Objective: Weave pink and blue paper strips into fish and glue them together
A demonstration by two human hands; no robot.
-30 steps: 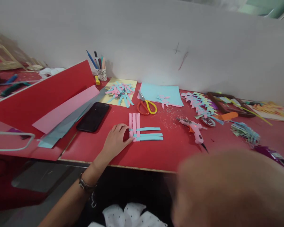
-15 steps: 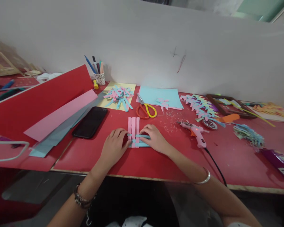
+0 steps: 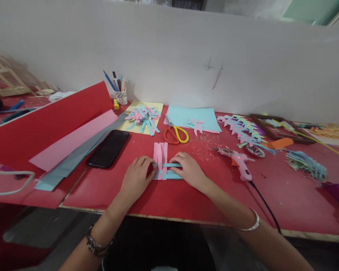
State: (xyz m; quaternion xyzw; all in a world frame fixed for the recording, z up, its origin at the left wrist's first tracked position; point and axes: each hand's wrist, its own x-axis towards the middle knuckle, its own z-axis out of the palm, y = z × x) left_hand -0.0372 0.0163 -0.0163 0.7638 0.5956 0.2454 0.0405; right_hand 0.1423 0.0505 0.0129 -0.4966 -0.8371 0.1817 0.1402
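Pink paper strips stand side by side on the red table, crossed by blue paper strips near their lower ends. My left hand is at the left edge of the crossing, thumb and fingers closed on the left end of the upper blue strip. On the other side, my right hand pinches the same blue strip between thumb and fingers, a little right of the pink ones. The lower blue strip lies flat below both hands. Exactly how the strips pass over and under is partly hidden by my fingers.
Scissors lie beyond the strips, before blue sheets. A pink glue gun with a lit red light rests at right, its cord over the table edge. A black phone and long paper pieces are at left.
My right hand has shifted slightly right along the blue strip, apart from the pink strips. The pink strips look a little bunched. My left hand stays at the left edge; the view has shifted slightly.
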